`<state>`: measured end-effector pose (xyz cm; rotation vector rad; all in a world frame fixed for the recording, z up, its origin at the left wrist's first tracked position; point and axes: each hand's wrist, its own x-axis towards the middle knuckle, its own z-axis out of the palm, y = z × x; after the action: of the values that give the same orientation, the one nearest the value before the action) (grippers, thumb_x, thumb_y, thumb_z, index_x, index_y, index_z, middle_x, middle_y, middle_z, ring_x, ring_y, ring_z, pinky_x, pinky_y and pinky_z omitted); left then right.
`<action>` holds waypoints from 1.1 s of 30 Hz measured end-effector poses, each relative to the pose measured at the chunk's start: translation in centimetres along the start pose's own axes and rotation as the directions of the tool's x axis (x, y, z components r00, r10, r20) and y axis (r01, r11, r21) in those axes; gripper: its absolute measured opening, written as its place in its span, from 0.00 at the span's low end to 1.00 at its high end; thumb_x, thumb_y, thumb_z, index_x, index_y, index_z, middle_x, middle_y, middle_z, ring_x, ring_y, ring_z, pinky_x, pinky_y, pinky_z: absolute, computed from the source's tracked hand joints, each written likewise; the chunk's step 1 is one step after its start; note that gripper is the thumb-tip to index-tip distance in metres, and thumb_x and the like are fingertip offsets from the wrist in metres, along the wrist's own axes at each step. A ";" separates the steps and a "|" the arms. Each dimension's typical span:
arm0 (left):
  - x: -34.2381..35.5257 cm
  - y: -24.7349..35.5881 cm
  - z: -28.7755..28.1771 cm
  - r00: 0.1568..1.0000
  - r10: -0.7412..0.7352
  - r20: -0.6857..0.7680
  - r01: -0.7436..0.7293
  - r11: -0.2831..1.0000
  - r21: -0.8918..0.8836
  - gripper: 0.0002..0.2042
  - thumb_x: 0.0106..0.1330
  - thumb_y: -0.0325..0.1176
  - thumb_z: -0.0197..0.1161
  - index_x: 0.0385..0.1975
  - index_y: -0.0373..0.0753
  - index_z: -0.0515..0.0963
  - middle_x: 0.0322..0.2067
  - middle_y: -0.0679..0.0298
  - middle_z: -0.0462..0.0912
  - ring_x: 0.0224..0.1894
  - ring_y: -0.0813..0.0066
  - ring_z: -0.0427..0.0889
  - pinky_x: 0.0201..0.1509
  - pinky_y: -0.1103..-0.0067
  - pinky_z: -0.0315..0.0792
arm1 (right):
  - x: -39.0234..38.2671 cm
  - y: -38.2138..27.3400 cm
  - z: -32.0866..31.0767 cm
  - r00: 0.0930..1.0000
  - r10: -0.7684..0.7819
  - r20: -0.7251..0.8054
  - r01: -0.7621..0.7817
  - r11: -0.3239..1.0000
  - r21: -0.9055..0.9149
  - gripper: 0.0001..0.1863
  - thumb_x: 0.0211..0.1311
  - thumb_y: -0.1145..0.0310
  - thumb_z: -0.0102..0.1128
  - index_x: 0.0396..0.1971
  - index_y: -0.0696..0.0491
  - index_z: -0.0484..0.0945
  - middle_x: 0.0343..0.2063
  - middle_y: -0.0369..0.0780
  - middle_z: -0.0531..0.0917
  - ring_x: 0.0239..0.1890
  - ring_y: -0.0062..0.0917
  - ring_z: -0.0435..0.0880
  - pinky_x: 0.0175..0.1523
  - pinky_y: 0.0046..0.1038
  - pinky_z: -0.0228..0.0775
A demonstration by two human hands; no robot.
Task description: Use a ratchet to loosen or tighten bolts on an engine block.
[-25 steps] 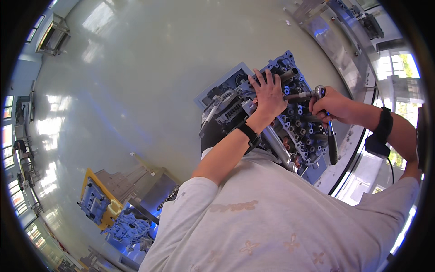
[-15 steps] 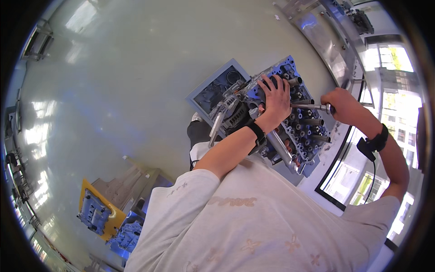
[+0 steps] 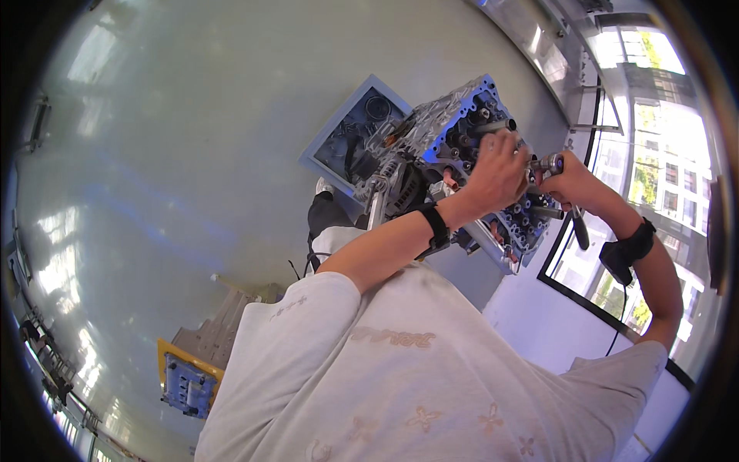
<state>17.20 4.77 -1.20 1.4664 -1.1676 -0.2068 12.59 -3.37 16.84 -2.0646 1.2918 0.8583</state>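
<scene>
An engine (image 3: 445, 127) stands in front of me, its cylinder head side with valve springs and several upright tubes turned to the right. My right hand (image 3: 568, 183) is closed around a ratchet wrench (image 3: 551, 163) at the engine's right side. The black grip of the wrench sticks out below that hand. Over the cylinder head, my left hand (image 3: 499, 173) has its fingers curled together close beside the ratchet's head. What those fingers hold is hidden from view.
A grey-blue tray (image 3: 317, 146) with dark parts in it adjoins the engine's left side. A yellow-edged stand with a blue-grey engine part (image 3: 188, 387) is at lower left. Metal equipment (image 3: 539, 38) lies at the far right, with windows (image 3: 658, 146) beyond.
My left hand has left the top of the engine and moved right, its spread fingers now curled. The wrench has swung so that its handle points down. The whole view has shifted slightly.
</scene>
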 end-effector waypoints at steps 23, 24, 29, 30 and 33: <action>-0.9 -3.9 3.5 0.947 -0.044 0.318 0.029 0.998 0.051 0.05 0.51 0.28 0.60 0.26 0.43 0.80 0.31 0.62 0.80 0.42 0.63 0.77 0.46 0.67 0.69 | -0.5 0.3 -1.4 0.700 -0.712 0.056 0.416 0.343 -0.842 0.08 0.47 0.80 0.59 0.31 0.61 0.79 0.22 0.47 0.83 0.29 0.43 0.82 0.42 0.35 0.75; -0.9 -4.1 3.5 0.947 -0.048 0.318 0.031 0.998 0.057 0.05 0.51 0.28 0.60 0.26 0.43 0.80 0.31 0.62 0.80 0.42 0.63 0.77 0.46 0.67 0.69 | -0.9 -0.2 -0.6 0.843 -0.537 -0.039 0.346 0.595 -0.726 0.08 0.47 0.80 0.59 0.31 0.62 0.78 0.21 0.47 0.82 0.27 0.41 0.83 0.41 0.34 0.76; -0.9 -4.1 3.9 0.972 -0.013 0.236 0.001 0.999 0.051 0.06 0.50 0.27 0.60 0.28 0.41 0.79 0.33 0.60 0.79 0.44 0.60 0.76 0.45 0.66 0.69 | -0.7 1.5 -0.9 0.856 0.138 0.499 -0.439 0.704 0.558 0.07 0.48 0.77 0.61 0.28 0.64 0.80 0.17 0.40 0.80 0.18 0.24 0.81 0.28 0.26 0.75; -0.7 -4.0 3.7 0.970 -0.009 0.243 -0.003 0.999 0.049 0.06 0.50 0.27 0.60 0.28 0.41 0.79 0.33 0.60 0.79 0.44 0.60 0.76 0.45 0.66 0.69 | -0.1 0.6 -1.5 0.899 0.116 0.423 -0.233 0.943 0.237 0.07 0.47 0.77 0.62 0.28 0.64 0.80 0.15 0.39 0.79 0.18 0.25 0.81 0.28 0.27 0.75; -0.6 -4.0 3.5 0.975 0.014 0.221 -0.042 0.992 0.122 0.05 0.49 0.27 0.61 0.27 0.40 0.79 0.34 0.59 0.79 0.45 0.61 0.76 0.45 0.68 0.69 | 1.2 1.3 -2.7 0.856 -0.486 0.178 0.443 0.510 -0.737 0.13 0.39 0.76 0.66 0.31 0.57 0.79 0.17 0.42 0.78 0.25 0.38 0.80 0.36 0.39 0.73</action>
<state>16.60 2.17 -5.79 1.5656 -1.4012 -0.2860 12.42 -6.52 17.49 -2.9008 0.2720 1.2128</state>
